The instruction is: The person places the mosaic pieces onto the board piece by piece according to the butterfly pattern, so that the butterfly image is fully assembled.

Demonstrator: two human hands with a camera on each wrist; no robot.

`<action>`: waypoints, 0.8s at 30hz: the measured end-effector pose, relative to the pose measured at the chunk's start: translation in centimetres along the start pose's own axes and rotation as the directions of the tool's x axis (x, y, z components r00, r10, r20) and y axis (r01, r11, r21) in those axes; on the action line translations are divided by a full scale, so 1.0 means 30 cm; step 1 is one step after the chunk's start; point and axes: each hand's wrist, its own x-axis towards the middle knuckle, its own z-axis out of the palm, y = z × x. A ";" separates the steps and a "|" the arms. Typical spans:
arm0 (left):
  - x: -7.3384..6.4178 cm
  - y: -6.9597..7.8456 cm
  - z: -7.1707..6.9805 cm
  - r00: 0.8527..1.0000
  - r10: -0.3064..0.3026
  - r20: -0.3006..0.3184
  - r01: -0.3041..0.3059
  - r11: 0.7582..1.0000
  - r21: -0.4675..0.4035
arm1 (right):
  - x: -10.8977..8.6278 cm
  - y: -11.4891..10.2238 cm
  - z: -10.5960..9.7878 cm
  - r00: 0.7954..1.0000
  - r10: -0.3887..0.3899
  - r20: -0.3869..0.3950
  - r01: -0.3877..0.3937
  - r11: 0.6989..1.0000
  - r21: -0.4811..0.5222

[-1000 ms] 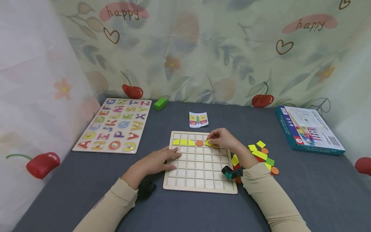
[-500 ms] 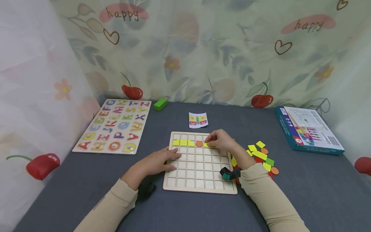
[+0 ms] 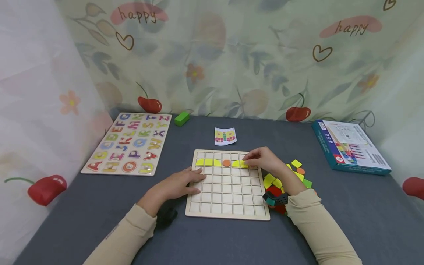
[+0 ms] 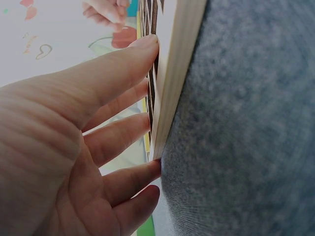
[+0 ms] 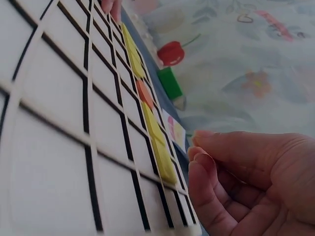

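A wooden grid board [image 3: 226,198] lies on the dark cloth. Its second row from the far edge carries several yellow pieces [image 3: 208,162] on the left, an orange disc [image 3: 226,163] in the middle and two yellow pieces [image 3: 235,164] on the right. My left hand [image 3: 179,182] rests at the board's left edge, fingers spread and the thumb against its rim in the left wrist view. My right hand [image 3: 265,162] is by the rightmost yellow piece [image 5: 166,164]. In the right wrist view its fingers are curled with thumb and index tips together, nothing visible between them.
Loose yellow, red, green and orange pieces [image 3: 277,183] lie right of the board, partly under my right forearm. Behind the board is a butterfly pattern card [image 3: 225,136]. An alphabet puzzle [image 3: 129,143], a green block [image 3: 182,118] and a boxed set [image 3: 352,147] stand farther out.
My right hand has shifted right along the row, uncovering both yellow pieces right of the orange disc. The left hand stays at the board's edge.
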 end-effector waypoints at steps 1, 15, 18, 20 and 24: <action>0.000 0.000 0.000 1.000 -0.002 0.000 0.002 1.000 -0.001 | -0.007 0.006 -0.010 1.000 0.009 -0.005 -0.009 1.000 0.002; -0.003 -0.002 0.006 1.000 0.007 -0.006 -0.007 1.000 -0.012 | -0.145 0.109 -0.138 0.996 0.071 -0.052 -0.074 0.996 -0.051; -0.003 0.000 0.003 1.000 0.010 -0.001 -0.010 1.000 -0.011 | -0.172 0.118 -0.144 0.999 0.051 -0.017 -0.052 0.997 -0.050; -0.003 0.001 0.001 1.000 0.009 0.002 -0.009 1.000 -0.016 | -0.184 0.121 -0.138 0.999 0.011 0.034 -0.009 0.999 -0.053; 0.000 0.002 0.001 1.000 0.011 0.003 -0.011 1.000 -0.020 | -0.199 0.128 -0.119 0.988 -0.054 0.144 0.064 0.995 -0.070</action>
